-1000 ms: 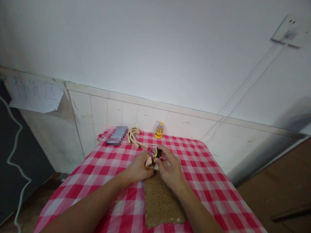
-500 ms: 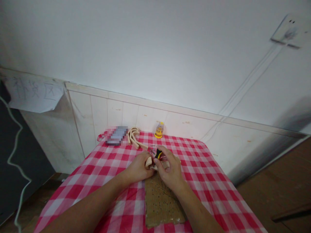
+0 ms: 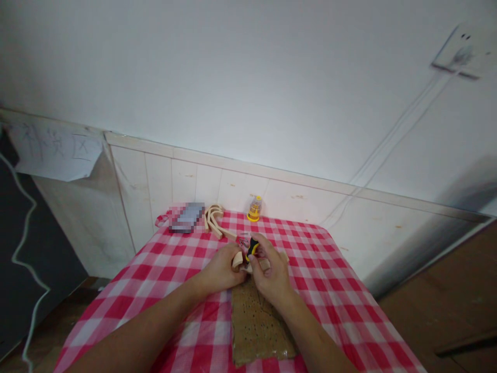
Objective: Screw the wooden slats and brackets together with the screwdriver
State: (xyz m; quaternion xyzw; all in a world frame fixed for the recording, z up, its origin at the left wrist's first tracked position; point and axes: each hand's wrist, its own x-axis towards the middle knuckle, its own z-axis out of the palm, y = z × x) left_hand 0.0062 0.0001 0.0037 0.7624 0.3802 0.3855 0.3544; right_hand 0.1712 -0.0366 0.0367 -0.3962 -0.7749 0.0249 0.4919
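My right hand (image 3: 272, 269) is closed around the black and yellow handle of a screwdriver (image 3: 253, 245), tilted with its lower end toward the wood. My left hand (image 3: 221, 269) grips a pale wooden piece (image 3: 237, 259) whose end shows by the thumb. More pale wood (image 3: 264, 264) runs beneath my right fingers; whether it is the same piece I cannot tell. The screwdriver's tip is hidden between the hands. Under them lies a brown cardboard sheet (image 3: 260, 326) dotted with small holes. Just beyond my fingers, several small screws (image 3: 243, 241) lie loose.
Curved wooden strips (image 3: 213, 220) rest at the back of the checked tablecloth (image 3: 194, 321), beside a blurred flat dark-edged object (image 3: 190, 216). A small yellow-bottomed container (image 3: 254, 209) stands near the panelled wall (image 3: 209, 184). A pale cable (image 3: 27, 228) hangs at left.
The screwdriver handle has turned slightly in my right fingers, which have shifted a little. My left hand and the wood stay in place.
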